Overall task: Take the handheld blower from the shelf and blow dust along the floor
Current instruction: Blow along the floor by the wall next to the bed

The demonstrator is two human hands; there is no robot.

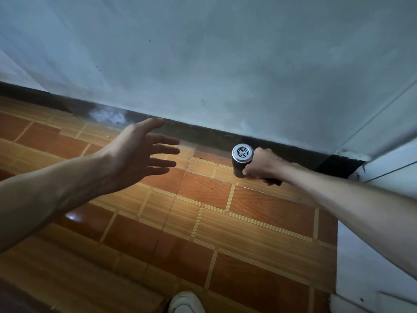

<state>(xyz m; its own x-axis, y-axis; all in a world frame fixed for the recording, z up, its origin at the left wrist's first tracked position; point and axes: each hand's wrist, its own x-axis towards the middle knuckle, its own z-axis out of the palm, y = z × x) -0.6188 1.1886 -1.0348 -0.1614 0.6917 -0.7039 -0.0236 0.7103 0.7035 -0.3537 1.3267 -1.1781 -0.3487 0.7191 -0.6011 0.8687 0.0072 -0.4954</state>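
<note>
Right hand: the right hand (262, 164) is out ahead, fist wrapped tight round the handheld blower (241, 160) — knuckles up, fingers curled under the handle.
Blower: black barrel with a silver round grille facing the camera; it sits in the air above the floor (203, 222), close to the dark skirting (203, 132), barrel pointing down and away toward the base of the wall.
Left hand: the left hand (140, 152) is spread wide, fingers fanned and apart, holding nothing — it hangs over the tiles to the left of the blower, well apart from it.
Floor: orange-brown tiles with pale striped borders, a glossy highlight near the left forearm.
Wall: pale grey-blue wall (225, 53) with a few dark specks, and a whitish dusty patch (106, 115) low down by the skirting.
Bottom edge: a white shoe (185, 302) just peeks in.
Right edge: a white panel (383, 256) runs down the side.
</note>
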